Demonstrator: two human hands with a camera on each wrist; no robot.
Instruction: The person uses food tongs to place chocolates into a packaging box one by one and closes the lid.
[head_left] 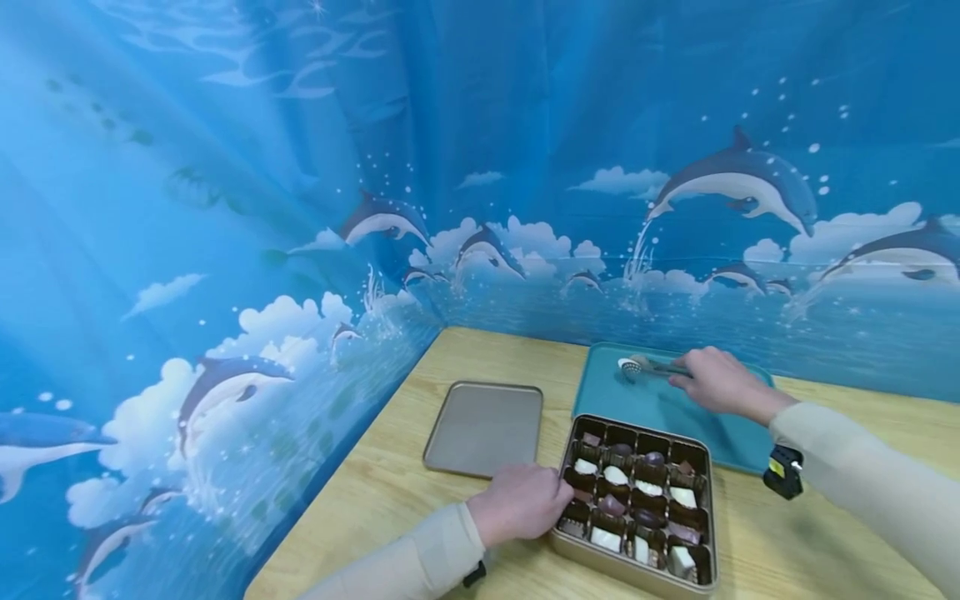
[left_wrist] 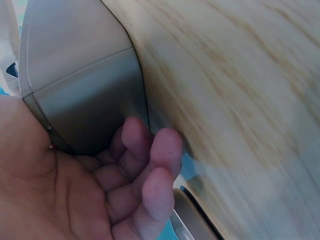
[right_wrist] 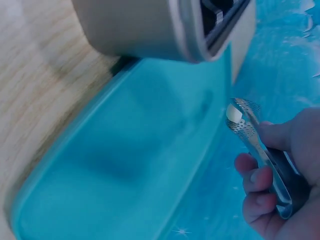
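Note:
A square metal tin (head_left: 630,575) holds a brown divided insert with several dark and white chocolates. My left hand (head_left: 525,502) grips the tin's left side at the rim; in the left wrist view its fingers (left_wrist: 159,192) curl beside the tin's outer wall, and the thumb is hidden. My right hand (head_left: 716,381) holds small metal tongs (right_wrist: 245,130) over the teal tray (head_left: 667,412). Between the perforated tips of the tongs sits a white chocolate (right_wrist: 233,114). How high it hangs above the tray I cannot tell.
A flat grey-brown lid (head_left: 487,425) lies on the wooden table (head_left: 375,500), left of the tin and tray. The tin stands close to the tray's near left corner. A blue curtain (head_left: 510,125) with dolphins rises along the table's left and far edges.

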